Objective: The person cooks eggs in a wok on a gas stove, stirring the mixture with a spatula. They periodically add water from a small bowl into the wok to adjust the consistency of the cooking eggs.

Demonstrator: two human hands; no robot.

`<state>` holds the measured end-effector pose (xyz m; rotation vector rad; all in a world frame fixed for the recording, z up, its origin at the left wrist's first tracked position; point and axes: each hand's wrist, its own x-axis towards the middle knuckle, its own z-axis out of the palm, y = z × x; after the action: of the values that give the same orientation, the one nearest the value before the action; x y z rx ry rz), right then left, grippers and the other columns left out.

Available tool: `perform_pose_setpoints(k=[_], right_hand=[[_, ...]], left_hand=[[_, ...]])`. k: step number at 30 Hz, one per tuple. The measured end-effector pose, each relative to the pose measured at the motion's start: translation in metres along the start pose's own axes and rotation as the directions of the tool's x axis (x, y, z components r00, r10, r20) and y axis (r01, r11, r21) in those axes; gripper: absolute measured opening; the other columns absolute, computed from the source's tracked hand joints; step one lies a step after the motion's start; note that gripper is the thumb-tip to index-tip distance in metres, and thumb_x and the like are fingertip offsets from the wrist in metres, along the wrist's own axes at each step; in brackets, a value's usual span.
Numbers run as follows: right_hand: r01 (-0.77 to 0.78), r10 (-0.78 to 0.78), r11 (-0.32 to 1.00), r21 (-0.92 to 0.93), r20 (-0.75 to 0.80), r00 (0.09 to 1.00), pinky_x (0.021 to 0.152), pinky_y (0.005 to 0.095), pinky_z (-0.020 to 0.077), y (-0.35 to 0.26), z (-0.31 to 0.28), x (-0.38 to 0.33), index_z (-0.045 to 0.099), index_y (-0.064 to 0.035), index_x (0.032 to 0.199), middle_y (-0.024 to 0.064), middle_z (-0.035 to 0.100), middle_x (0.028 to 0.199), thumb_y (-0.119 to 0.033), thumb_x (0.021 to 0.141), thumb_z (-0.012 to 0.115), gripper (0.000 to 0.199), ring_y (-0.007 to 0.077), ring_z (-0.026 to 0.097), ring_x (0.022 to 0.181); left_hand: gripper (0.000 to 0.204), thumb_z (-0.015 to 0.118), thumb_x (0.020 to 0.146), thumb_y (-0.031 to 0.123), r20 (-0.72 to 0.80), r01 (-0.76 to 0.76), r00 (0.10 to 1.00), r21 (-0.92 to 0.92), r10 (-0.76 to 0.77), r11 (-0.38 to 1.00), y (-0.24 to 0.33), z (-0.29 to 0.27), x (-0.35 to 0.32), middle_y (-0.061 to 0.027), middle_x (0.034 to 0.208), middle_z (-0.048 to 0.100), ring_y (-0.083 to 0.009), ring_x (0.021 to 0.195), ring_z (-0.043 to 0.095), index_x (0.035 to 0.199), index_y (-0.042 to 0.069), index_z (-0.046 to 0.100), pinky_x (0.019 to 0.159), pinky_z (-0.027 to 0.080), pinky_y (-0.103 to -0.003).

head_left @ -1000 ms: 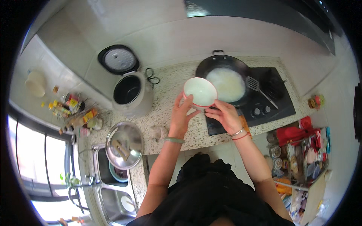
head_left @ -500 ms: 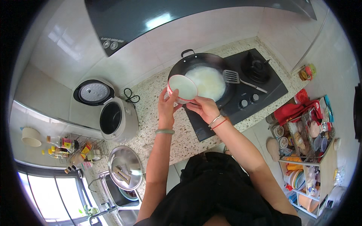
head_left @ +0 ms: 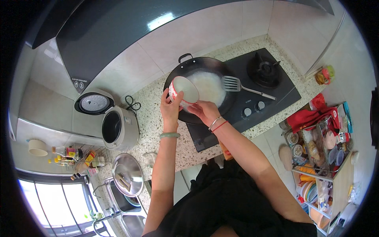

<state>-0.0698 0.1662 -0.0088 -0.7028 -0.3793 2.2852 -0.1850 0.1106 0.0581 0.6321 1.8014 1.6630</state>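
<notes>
A white bowl with a red pattern on its outside [head_left: 187, 90] is held tilted over the left part of a black wok [head_left: 205, 62], its mouth toward the wok's middle. My left hand [head_left: 170, 111] is closed on the bowl's left side, thumb along the rim. My right hand [head_left: 206, 113] grips its lower right side; some of its fingers are hidden. A milky white liquid or batter [head_left: 211, 90] covers the wok's bottom. A slotted metal turner [head_left: 232, 83] rests with its head over the wok's right edge and its handle across the black gas hob [head_left: 282, 91].
An open rice cooker [head_left: 129, 128] stands on the speckled counter [head_left: 152, 89] at left. Nearer are a metal lid [head_left: 134, 166] and a sink [head_left: 133, 224]. A dark range hood [head_left: 114, 27] overhangs the back. At right stands a crowded storage rack [head_left: 333, 175].
Both hands have tipped the bowl further, so more of its patterned outside shows. The whole view has shifted a little; the turner still lies by the wok.
</notes>
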Motion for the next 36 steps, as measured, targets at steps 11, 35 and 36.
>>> perform_pose_setpoints(k=[11,35,36], right_hand=[[-0.041,0.039,0.997,0.069,0.03,0.999,0.08,0.0338,0.0579,-0.006,-0.001,-0.003,0.059,0.0088,0.105,0.0159,0.064,0.099,-0.006,0.093,0.05,0.021,0.0236,0.065,0.087],[0.411,-0.45,0.658,-0.631,0.108,0.886,0.067,0.0248,0.0513,-0.081,-0.039,-0.04,0.066,-0.0004,0.103,0.0049,0.069,0.09,-0.023,0.094,0.057,0.026,0.0127,0.065,0.079],[0.443,-0.543,0.531,-0.722,0.112,0.832,0.067,0.026,0.0508,-0.09,-0.059,-0.034,0.067,-0.0017,0.102,0.0053,0.069,0.09,-0.022,0.094,0.058,0.024,0.0144,0.065,0.077]], left_hand=[[0.074,0.08,0.075,0.017,-0.038,-0.121,0.992,0.059,0.124,0.991,-0.004,0.011,-0.004,-0.0085,0.098,0.063,-0.0101,0.077,0.06,0.136,-0.003,0.042,0.061,0.05,-0.022],[0.05,0.054,0.084,0.011,0.238,0.302,0.952,-0.637,-0.192,0.709,-0.029,-0.02,-0.036,-0.0234,0.123,0.048,-0.0388,0.116,0.05,0.129,-0.002,0.037,0.099,0.045,-0.056],[0.05,0.053,0.084,0.011,0.248,0.3,0.952,-0.655,-0.178,0.693,-0.026,-0.017,-0.04,-0.0236,0.123,0.048,-0.0393,0.116,0.049,0.129,-0.002,0.037,0.1,0.045,-0.056]])
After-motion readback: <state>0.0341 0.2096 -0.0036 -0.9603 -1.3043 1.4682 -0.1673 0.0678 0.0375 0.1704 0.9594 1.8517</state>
